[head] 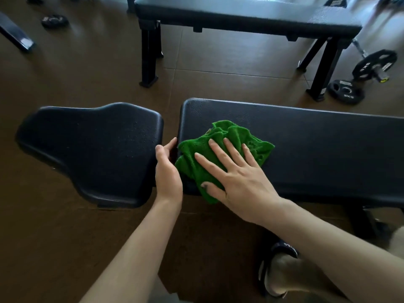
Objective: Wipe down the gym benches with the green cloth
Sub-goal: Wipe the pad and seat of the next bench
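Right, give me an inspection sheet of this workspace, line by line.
Surface: long black padded bench pad, with a separate contoured black seat pad to its left.
Job's things: crumpled green terry cloth on the bench pad's left end.
Clutter: black weight plates and a loaded bar on the brown floor.
Hands: right hand flat on the cloth, fingers spread; left hand grips the pad's end.
Cables: nothing seen.
Surroundings: second black flat bench behind; slippered foot below.
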A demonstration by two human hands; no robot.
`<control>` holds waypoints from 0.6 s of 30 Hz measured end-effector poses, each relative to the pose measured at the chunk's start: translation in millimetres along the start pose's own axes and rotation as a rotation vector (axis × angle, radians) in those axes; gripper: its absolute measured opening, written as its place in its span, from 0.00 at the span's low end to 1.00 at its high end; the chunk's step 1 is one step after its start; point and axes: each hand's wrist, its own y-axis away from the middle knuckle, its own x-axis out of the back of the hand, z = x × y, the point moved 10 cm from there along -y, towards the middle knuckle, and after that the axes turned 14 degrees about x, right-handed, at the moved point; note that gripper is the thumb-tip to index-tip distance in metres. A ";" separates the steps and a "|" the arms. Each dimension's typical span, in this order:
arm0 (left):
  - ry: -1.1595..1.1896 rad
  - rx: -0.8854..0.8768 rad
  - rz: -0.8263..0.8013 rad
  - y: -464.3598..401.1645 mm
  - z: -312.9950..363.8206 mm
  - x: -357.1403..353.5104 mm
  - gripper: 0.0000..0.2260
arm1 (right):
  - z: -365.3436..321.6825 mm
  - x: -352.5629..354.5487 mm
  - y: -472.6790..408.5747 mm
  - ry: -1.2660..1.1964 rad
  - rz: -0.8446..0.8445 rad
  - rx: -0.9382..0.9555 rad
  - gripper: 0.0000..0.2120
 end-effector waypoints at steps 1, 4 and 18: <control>0.032 0.022 -0.037 1.7 -4.1 0.1 0.24 | -5.0 0.0 9.8 0.030 0.033 0.029 0.30; 0.145 0.120 -0.145 3.5 -18.3 0.6 0.25 | -11.9 -2.7 27.0 0.104 0.103 0.105 0.31; 0.398 0.232 -0.063 7.1 -41.0 24.8 0.28 | -19.5 13.1 -101.7 -0.149 0.038 0.061 0.23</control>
